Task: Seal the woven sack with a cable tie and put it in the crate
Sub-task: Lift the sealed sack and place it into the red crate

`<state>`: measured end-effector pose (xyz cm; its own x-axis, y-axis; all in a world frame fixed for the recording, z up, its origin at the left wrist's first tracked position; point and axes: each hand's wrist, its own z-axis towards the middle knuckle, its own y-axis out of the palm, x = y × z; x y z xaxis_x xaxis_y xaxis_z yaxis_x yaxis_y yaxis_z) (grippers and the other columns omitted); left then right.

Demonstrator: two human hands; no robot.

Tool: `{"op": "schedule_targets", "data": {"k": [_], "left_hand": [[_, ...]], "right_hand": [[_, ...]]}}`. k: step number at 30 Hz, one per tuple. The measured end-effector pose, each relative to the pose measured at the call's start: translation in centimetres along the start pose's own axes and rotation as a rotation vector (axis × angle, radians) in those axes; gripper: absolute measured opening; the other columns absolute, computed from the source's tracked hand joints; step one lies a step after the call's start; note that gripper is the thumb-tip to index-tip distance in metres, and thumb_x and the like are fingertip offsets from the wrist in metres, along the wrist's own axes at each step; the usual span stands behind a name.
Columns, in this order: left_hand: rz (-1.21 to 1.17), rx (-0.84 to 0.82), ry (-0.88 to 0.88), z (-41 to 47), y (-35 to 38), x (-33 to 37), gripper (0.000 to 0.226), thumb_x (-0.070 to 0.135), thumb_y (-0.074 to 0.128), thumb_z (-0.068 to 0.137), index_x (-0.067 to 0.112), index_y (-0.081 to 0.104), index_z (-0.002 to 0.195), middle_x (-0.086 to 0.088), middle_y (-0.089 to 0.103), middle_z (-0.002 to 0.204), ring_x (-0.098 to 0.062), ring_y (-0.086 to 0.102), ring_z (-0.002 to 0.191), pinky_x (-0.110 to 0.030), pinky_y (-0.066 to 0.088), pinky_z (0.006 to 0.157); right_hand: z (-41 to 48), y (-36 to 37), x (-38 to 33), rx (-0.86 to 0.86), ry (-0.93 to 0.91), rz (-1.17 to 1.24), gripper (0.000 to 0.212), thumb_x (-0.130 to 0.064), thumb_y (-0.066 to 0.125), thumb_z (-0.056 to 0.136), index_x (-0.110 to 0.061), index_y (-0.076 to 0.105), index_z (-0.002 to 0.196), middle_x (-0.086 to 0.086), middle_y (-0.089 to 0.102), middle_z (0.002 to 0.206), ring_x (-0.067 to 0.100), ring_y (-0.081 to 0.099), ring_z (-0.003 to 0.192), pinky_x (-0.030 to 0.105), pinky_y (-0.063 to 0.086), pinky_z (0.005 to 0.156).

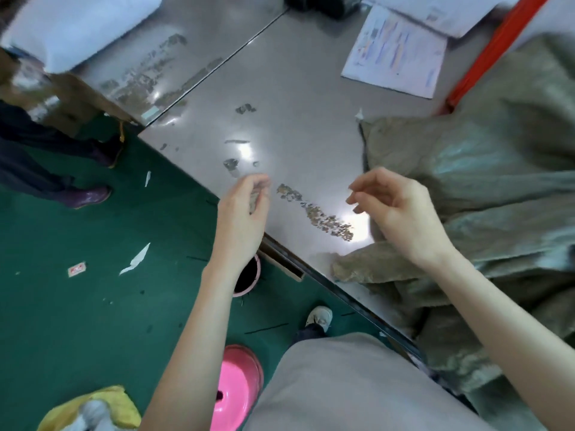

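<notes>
The olive-green woven sack [485, 194] lies crumpled on the right part of the grey metal table [295, 104], and part of it hangs over the near edge. A thin black strip [363, 147], possibly a cable tie, runs along the sack's left edge. My right hand [395, 209] hovers just left of the sack with loosely curled fingers and nothing visible in them. My left hand [245, 206] is over the table's near edge, blurred by motion, fingers bent; whether it holds anything is unclear. No crate is in view.
Printed papers [395, 51] and a red bar [491, 51] lie at the back right, a white bag [77, 26] at the back left. Below the table edge stand a pink-rimmed bin [249, 275] and a pink stool [236, 387]. Another person's legs [46, 157] stand at left on the green floor.
</notes>
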<state>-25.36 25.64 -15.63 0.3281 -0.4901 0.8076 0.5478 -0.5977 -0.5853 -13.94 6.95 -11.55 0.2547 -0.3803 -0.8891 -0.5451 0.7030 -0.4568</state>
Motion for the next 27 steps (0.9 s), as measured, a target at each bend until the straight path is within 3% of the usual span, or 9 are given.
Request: {"op": "schedule_targets", "data": {"k": [8,14,16,18,20,23,27], "left_hand": [[-0.1,-0.181,0.298,0.9,4.5,9.5,0.024,0.016,0.05,0.098,0.013,0.06,0.119,0.007,0.066,0.117,0.002,0.058,0.11,-0.007,0.04,0.094],[-0.129,-0.404,0.52,-0.4,9.3,15.5,0.026,0.018,0.054,0.096,0.018,0.058,0.121,0.007,0.063,0.121,0.0,0.056,0.109,-0.009,0.038,0.093],[-0.101,-0.47,0.62,-1.3,10.7,17.3,0.029,0.02,0.055,0.095,0.017,0.056,0.124,0.006,0.059,0.124,-0.003,0.055,0.104,-0.017,0.041,0.092],[-0.093,-0.532,0.734,-2.2,12.2,18.9,0.032,0.022,0.056,0.094,0.013,0.055,0.125,0.003,0.057,0.125,-0.008,0.053,0.113,-0.031,0.043,0.099],[-0.07,-0.579,0.808,-2.8,13.5,19.9,0.037,0.026,0.055,0.092,0.012,0.053,0.126,0.0,0.055,0.128,-0.012,0.05,0.122,-0.039,0.042,0.103],[0.025,-0.62,0.894,-3.1,15.5,20.9,0.049,0.037,0.052,0.088,0.014,0.049,0.13,-0.002,0.048,0.136,-0.015,0.044,0.129,-0.035,0.034,0.106],[0.174,-0.564,0.981,-2.3,17.8,21.7,0.065,0.048,0.051,0.082,0.018,0.037,0.138,-0.002,0.036,0.147,-0.018,0.029,0.139,-0.035,0.022,0.107]], "right_hand": [[-4.5,-8.5,-0.9,0.484,-0.198,-0.247,0.011,-0.003,0.059,0.086,-0.006,0.064,0.096,0.002,0.07,0.09,0.009,0.063,0.082,0.015,0.047,0.073],[-9.2,-14.7,1.0,0.777,-0.139,-0.434,0.017,-0.002,0.058,0.084,-0.003,0.063,0.1,0.008,0.067,0.095,0.019,0.061,0.089,0.023,0.044,0.083],[-10.6,-16.0,1.9,0.844,-0.084,-0.479,0.019,-0.003,0.06,0.082,-0.004,0.063,0.101,0.009,0.065,0.095,0.023,0.06,0.089,0.027,0.044,0.082],[-12.0,-17.0,2.8,0.894,-0.023,-0.513,0.022,-0.004,0.062,0.08,-0.004,0.062,0.102,0.011,0.063,0.096,0.028,0.059,0.09,0.033,0.045,0.082],[-12.9,-17.6,3.5,0.907,0.011,-0.527,0.026,-0.005,0.062,0.079,-0.004,0.061,0.104,0.013,0.063,0.101,0.032,0.058,0.096,0.037,0.045,0.085],[-14.2,-18.5,4.5,0.909,0.089,-0.545,0.034,-0.012,0.063,0.078,-0.006,0.058,0.111,0.011,0.061,0.112,0.032,0.055,0.107,0.043,0.043,0.093],[-15.1,-19.6,5.7,0.878,0.233,-0.527,0.06,-0.038,0.059,0.077,-0.016,0.046,0.13,0.009,0.048,0.135,0.03,0.043,0.124,0.048,0.035,0.104]]}}
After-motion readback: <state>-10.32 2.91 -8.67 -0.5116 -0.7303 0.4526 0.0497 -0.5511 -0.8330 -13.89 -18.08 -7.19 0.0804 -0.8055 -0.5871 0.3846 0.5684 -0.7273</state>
